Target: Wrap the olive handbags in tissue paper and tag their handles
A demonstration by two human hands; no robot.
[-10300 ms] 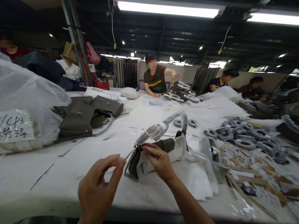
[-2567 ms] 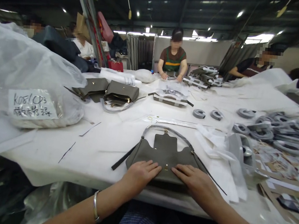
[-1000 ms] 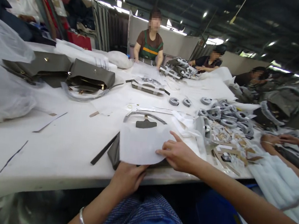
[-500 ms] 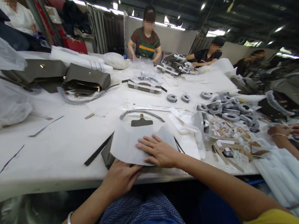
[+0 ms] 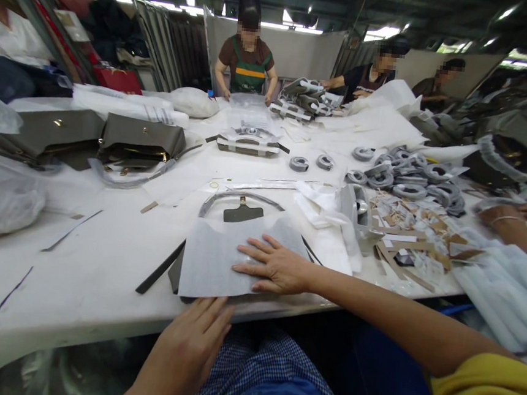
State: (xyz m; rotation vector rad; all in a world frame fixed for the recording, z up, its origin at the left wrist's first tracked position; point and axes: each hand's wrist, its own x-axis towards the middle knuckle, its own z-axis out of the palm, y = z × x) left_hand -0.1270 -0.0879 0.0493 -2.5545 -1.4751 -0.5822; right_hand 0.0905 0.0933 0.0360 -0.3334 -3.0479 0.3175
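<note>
A white sheet [image 5: 212, 257] lies over a dark grey-green bag [image 5: 174, 274] at the front edge of the table. My right hand [image 5: 276, 266] rests flat on the sheet with its fingers spread. My left hand [image 5: 191, 332] is at the near edge of the sheet and bag, fingers extended and lying close together, with nothing seen in it. The bag's wrapped handle [image 5: 240, 197] arches beyond the sheet, and a dark tag with a metal clasp [image 5: 243, 214] lies inside that arch. Dark straps stick out on both sides.
Two dark bags [image 5: 142, 138] stand at the left behind clear plastic [image 5: 5, 193]. Wrapped grey rolls [image 5: 395, 172] and paper scraps [image 5: 421, 233] lie at the right. A person [image 5: 246, 54] stands across the table; another person's hands are at the right edge.
My left hand has drawn back toward me from under the sheet's near edge. The sheet now lies flatter and farther down over the bag. The whole view has shifted slightly.
</note>
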